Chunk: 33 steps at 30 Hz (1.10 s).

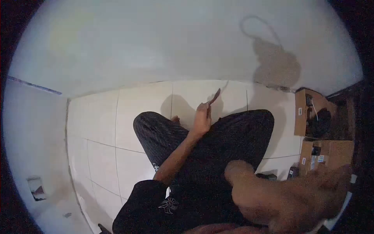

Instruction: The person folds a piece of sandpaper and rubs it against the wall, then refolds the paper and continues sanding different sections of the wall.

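1) Large, blurred and close at lower right: the person's bare right hand (280, 199), its finger position impossible to tell
2) Dark, finely striped trousers (245, 128) cover bent legs, knees spread
3) Between the knees, the bare left hand (203, 116) reaches forward; a slim, dark-brown pointed shape (216, 96) juts from its far end, and I cannot tell whether the fingers grasp it or it is a finger
4) Cream floor tiles (91, 117) with thin dark joints
5) At right, open brown cardboard boxes (300, 115)
6) Plain whitish wall (136, 43) bearing shadows
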Motion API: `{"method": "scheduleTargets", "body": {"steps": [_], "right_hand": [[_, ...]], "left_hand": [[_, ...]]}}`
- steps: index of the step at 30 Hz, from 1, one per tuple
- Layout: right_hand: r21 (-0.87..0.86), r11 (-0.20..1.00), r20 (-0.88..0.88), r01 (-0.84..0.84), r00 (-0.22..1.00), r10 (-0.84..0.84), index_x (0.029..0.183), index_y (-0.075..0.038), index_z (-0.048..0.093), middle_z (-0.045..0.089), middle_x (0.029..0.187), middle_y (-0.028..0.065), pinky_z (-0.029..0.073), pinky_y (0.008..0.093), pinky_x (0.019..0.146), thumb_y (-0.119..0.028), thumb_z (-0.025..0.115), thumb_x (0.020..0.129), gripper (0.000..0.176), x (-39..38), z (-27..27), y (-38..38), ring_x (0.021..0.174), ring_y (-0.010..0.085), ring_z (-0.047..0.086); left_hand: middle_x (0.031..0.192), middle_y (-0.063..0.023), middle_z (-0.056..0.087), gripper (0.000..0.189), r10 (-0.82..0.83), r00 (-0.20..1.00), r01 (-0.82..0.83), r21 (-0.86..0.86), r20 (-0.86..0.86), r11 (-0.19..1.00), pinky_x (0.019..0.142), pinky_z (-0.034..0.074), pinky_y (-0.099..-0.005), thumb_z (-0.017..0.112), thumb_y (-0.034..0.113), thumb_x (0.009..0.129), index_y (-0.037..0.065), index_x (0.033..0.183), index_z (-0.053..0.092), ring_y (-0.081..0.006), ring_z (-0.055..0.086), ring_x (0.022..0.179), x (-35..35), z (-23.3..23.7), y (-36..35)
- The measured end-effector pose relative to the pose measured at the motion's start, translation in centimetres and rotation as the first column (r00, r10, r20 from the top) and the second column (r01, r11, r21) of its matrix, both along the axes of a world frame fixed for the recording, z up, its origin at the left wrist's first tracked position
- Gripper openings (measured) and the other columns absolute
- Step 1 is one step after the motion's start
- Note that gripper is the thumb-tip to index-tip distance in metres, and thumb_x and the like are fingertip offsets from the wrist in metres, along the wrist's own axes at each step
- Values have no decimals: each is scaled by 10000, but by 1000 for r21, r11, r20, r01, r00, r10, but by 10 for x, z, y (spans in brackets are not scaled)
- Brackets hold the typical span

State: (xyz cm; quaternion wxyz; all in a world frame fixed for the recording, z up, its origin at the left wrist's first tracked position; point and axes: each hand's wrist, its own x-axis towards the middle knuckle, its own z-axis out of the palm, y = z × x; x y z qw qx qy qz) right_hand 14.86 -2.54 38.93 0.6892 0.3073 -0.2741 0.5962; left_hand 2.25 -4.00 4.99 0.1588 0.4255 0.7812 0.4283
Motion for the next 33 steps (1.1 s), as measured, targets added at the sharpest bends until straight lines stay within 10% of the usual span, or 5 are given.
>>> {"method": "scheduleTargets", "body": {"steps": [5, 9, 14, 27, 33], "right_hand": [[-338, 847, 176, 410, 912, -371, 1294, -62, 375, 428, 1265, 169, 419, 526, 934, -364, 581, 864, 565, 1, -76, 32, 1131, 306, 447], [10, 906, 602, 423, 721, -343, 1253, -74, 354, 423, 1241, 130, 433, 483, 877, -371, 562, 890, 512, 0, -248, 109, 1117, 283, 456], [-320, 674, 936, 666, 331, 118, 1217, -54, 315, 414, 1110, 94, 447, 360, 817, -174, 530, 923, 383, -15, -365, 104, 1030, 204, 476], [-316, 749, 946, 582, 252, 203, 1172, -59, 301, 405, 997, 65, 435, 277, 592, -42, 516, 883, 360, -2, -367, 114, 797, 134, 463], [-325, 756, 945, 569, 237, 228, 1204, -47, 295, 412, 979, 87, 432, 275, 596, -63, 563, 868, 429, -17, -383, 118, 774, 139, 464]], "left_hand": [[1334, -261, 470, 399, 272, 961, -256, 222, -47, 941, 1050, 355, -442, 388, -49, 926, -28, 1323, 429, -410, 436, 1259, -35, 61, -10], [1367, -251, 462, 447, 559, 746, -266, 608, -362, 748, 1049, 379, -422, 410, -89, 908, -47, 1352, 427, -369, 444, 1288, -103, 138, 14], [1387, -267, 425, 518, 627, 455, 57, 723, -632, 688, 1084, 329, -483, 444, -143, 825, -77, 1339, 422, -415, 377, 1319, -165, 256, 73], [1449, -236, 352, 515, -112, 282, 421, 18, -953, 907, 1115, 289, -488, 476, -38, 807, -92, 1316, 428, -393, 309, 1367, -119, 221, 128], [1489, -233, 290, 730, 418, 447, 180, 537, -791, 824, 1136, 221, -504, 440, -173, 725, 21, 1424, 351, -412, 211, 1400, -154, 272, 119]]}}
